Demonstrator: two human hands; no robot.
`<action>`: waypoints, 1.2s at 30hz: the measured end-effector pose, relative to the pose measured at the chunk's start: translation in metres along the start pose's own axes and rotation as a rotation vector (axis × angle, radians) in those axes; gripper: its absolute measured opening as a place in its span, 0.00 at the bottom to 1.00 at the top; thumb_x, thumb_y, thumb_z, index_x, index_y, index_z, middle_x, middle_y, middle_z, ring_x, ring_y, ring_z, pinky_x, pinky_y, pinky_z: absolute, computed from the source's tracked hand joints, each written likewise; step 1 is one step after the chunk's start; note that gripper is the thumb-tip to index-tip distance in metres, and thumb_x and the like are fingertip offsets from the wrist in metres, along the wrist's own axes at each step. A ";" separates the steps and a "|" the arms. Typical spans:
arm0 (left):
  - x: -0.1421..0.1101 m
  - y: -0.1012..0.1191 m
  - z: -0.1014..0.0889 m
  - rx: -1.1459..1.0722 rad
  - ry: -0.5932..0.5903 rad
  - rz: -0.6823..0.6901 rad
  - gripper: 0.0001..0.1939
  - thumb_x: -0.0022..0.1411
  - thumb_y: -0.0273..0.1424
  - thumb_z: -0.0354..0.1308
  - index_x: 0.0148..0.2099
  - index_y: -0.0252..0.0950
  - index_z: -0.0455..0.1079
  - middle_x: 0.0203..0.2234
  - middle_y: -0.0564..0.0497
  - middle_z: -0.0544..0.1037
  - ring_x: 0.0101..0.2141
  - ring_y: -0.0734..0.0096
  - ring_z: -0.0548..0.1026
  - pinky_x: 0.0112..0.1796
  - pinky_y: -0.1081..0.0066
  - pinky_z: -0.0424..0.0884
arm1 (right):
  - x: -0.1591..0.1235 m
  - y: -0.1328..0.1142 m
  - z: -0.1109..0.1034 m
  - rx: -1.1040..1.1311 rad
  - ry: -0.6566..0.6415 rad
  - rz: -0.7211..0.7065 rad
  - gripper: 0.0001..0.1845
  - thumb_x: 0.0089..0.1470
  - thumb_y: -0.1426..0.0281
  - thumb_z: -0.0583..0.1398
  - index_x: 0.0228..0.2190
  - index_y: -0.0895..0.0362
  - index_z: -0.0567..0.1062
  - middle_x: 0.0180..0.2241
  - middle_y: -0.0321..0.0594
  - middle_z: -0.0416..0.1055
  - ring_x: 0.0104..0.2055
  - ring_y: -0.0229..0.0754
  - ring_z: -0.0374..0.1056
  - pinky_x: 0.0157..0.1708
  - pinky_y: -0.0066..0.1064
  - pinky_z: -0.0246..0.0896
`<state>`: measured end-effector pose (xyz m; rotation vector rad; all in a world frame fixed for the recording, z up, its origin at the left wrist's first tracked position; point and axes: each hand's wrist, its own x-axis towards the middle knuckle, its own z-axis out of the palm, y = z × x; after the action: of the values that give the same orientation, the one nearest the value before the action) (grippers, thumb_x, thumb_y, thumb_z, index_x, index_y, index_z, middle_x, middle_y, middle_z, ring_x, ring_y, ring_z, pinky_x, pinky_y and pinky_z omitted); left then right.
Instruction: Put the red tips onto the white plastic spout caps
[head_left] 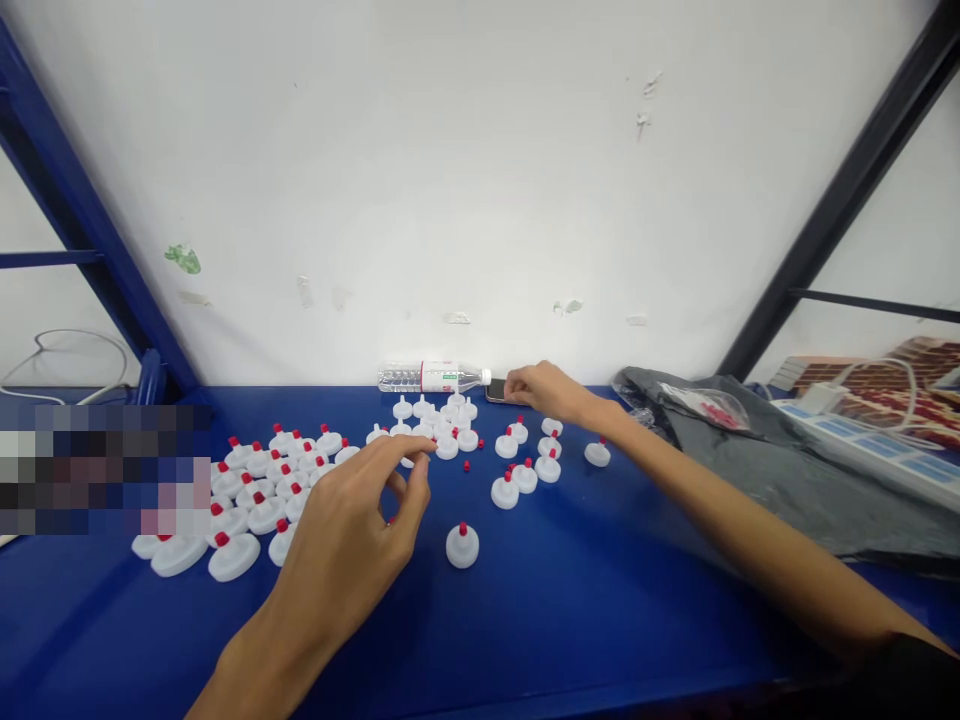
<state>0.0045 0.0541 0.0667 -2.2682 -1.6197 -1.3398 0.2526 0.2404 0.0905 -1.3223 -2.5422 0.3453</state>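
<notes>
My left hand hovers over the front of the table, its thumb and index finger brought together in a pinch; anything between them is too small to make out. Beyond and left of it stand many white nozzle lids with small red caps on their spouts. One such lid stands alone to its right. At the back, my right hand has its fingers curled down over a dark phone; what the fingertips hold, if anything, is hidden. White lids without red caps cluster between the hands.
A clear labelled bottle lies against the wall. Two loose red caps rest on the blue table. At right are a dark grey plastic sheet, a clear bag of red pieces and a white power strip.
</notes>
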 end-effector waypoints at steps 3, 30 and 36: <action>-0.001 -0.002 0.001 -0.027 0.023 -0.005 0.12 0.70 0.34 0.56 0.53 0.43 0.74 0.38 0.54 0.82 0.26 0.76 0.76 0.25 0.74 0.70 | -0.011 -0.029 -0.018 0.156 0.041 -0.082 0.11 0.64 0.68 0.61 0.47 0.58 0.75 0.42 0.46 0.81 0.45 0.44 0.77 0.46 0.34 0.69; 0.000 0.000 -0.003 -0.012 0.158 0.048 0.06 0.66 0.30 0.61 0.43 0.40 0.79 0.34 0.57 0.85 0.28 0.76 0.81 0.24 0.78 0.71 | -0.008 -0.050 0.039 0.043 0.112 -0.208 0.03 0.58 0.72 0.65 0.32 0.56 0.80 0.32 0.42 0.80 0.36 0.47 0.75 0.35 0.35 0.60; -0.002 0.000 -0.005 -0.007 0.180 0.036 0.06 0.66 0.30 0.61 0.43 0.40 0.80 0.32 0.57 0.84 0.26 0.78 0.80 0.24 0.78 0.70 | -0.023 -0.063 0.006 0.241 0.079 -0.243 0.07 0.68 0.65 0.57 0.40 0.55 0.72 0.43 0.41 0.80 0.41 0.42 0.75 0.36 0.32 0.66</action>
<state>0.0016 0.0503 0.0681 -2.1001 -1.5119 -1.4938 0.2154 0.1853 0.1021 -0.9114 -2.4664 0.5186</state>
